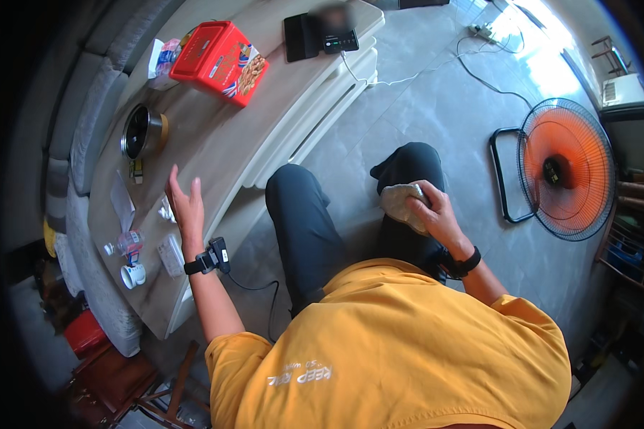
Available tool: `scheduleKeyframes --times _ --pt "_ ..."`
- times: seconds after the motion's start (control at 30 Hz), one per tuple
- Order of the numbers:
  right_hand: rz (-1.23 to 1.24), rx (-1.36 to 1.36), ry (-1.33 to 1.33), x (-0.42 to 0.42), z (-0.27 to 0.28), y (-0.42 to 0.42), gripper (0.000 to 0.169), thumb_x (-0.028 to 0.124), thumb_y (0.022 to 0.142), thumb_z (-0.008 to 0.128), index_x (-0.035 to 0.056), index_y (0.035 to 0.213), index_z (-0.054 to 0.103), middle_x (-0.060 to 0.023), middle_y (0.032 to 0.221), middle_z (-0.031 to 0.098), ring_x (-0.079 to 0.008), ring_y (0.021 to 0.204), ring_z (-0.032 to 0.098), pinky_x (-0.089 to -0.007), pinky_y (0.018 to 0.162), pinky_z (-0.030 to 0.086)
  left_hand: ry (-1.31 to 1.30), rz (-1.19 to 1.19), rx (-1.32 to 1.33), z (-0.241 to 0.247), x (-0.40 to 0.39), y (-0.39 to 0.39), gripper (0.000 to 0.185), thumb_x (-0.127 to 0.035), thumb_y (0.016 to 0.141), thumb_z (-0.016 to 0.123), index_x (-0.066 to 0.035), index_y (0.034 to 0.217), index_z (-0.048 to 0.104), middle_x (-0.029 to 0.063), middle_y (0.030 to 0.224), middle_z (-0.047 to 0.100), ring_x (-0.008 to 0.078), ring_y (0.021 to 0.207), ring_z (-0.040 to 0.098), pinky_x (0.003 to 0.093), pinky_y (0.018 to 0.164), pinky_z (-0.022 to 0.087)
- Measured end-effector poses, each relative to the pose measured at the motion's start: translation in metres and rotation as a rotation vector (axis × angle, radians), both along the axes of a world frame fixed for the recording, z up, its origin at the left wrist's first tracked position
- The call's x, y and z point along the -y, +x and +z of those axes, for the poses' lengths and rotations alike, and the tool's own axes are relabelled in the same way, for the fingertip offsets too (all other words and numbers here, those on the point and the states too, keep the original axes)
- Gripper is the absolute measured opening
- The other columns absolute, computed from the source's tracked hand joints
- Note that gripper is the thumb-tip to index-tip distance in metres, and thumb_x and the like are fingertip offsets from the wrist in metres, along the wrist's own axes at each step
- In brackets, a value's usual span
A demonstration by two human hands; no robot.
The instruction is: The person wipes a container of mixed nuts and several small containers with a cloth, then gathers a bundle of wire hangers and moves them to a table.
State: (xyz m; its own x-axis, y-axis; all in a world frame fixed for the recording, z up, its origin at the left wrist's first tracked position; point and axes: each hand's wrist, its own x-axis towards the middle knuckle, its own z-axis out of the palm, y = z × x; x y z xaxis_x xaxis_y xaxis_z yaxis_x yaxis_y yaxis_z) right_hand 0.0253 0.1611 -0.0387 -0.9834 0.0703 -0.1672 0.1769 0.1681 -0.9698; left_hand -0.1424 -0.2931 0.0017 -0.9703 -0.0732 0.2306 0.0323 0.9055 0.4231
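My right hand [434,212] grips a crumpled pale cloth [400,201] over my right thigh. The cloth looks greyish and folded; its far side is hidden by my fingers. My left hand [187,201] is raised over the front edge of the marble-patterned table [209,134], fingers apart and holding nothing. Close by it on the table lie a crumpled white tissue [166,210] and a clear plastic box [170,255]. A plastic bottle [126,243] lies on its side behind them, near a white mug [133,275].
Further along the table stand a steel pot [142,131], a red snack box [220,63], a tissue pack [165,61] and a phone [339,40] on a charging cable. An orange floor fan [563,169] stands to my right. A grey sofa [94,118] runs behind the table.
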Motion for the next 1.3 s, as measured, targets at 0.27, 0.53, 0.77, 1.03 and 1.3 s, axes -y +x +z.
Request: scheduleKeyframes --times 0.27,0.53,0.77,1.03,1.3 --pt "-0.022 0.003 0.212 0.001 0.007 -0.023 0.017 0.002 0.079 0.060 0.0015 0.096 0.060 -0.0140 0.078 0.062 -0.0275 0.068 0.062 -0.0307 0.064 0.049 -0.103 -0.208 -0.344 0.069 -0.102 -0.128 0.089 -0.045 0.078 0.072 -0.004 0.142 0.027 0.0255 0.145 0.020 0.0378 0.135 0.024 0.0444 0.109 0.024" --pt "-0.139 -0.020 0.307 0.016 0.009 -0.039 0.016 0.000 0.079 0.058 0.0025 0.095 0.059 -0.0142 0.078 0.060 -0.0284 0.068 0.061 -0.0301 0.063 0.048 0.043 -0.270 -0.183 0.060 -0.091 -0.168 0.091 -0.043 0.069 0.080 -0.009 0.139 0.033 0.0224 0.141 0.025 0.0364 0.131 0.030 0.0444 0.105 0.031" --pt "-0.277 -0.078 0.125 0.019 -0.016 -0.016 0.016 0.006 0.085 0.057 -0.0002 0.099 0.058 -0.0039 0.080 0.058 -0.0104 0.077 0.052 -0.0256 0.071 0.045 0.110 -0.345 -0.438 0.036 -0.097 -0.181 0.080 -0.032 0.066 0.081 -0.007 0.131 0.042 0.0176 0.126 0.038 0.0329 0.119 0.038 0.0407 0.101 0.034" --pt "-0.172 -0.134 0.100 0.036 -0.025 -0.028 0.014 0.007 0.087 0.059 0.0009 0.100 0.058 0.0000 0.082 0.057 -0.0078 0.080 0.049 -0.0240 0.072 0.044 0.100 -0.262 -0.420 0.037 -0.086 -0.174 0.082 -0.040 0.063 0.080 -0.009 0.130 0.043 0.0207 0.126 0.037 0.0366 0.118 0.038 0.0431 0.101 0.035" --pt "-0.163 -0.178 0.163 0.050 -0.036 -0.033 0.014 0.008 0.088 0.059 0.0014 0.100 0.058 -0.0005 0.081 0.058 -0.0076 0.079 0.050 -0.0241 0.071 0.045 0.192 -0.227 -0.514 0.046 -0.012 -0.102 0.075 -0.032 0.062 0.082 -0.008 0.124 0.047 0.0178 0.121 0.043 0.0331 0.116 0.041 0.0415 0.098 0.039"
